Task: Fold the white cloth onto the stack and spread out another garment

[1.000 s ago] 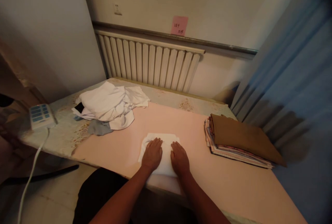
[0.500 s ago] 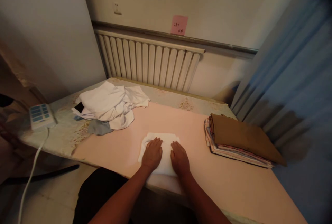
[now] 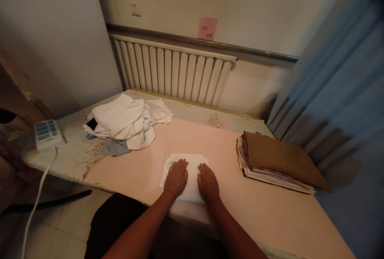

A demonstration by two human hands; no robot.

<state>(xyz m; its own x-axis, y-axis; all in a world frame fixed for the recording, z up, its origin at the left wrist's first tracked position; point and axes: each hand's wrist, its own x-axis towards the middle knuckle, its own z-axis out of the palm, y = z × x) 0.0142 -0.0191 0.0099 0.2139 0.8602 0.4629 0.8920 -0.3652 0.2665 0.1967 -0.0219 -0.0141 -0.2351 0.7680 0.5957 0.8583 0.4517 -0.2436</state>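
A small folded white cloth lies on the pink table top near its front edge. My left hand rests flat on the cloth's left half, fingers stretched out and together. My right hand lies flat on its right half in the same way. Both palms press down on the cloth and hold nothing. Part of the cloth is hidden under my hands.
A heap of loose white and grey laundry sits at the table's back left. A stack of folded fabrics topped by a brown one lies at the right. A power strip with a white cord rests at the left edge. A radiator lines the wall; a blue curtain hangs at the right.
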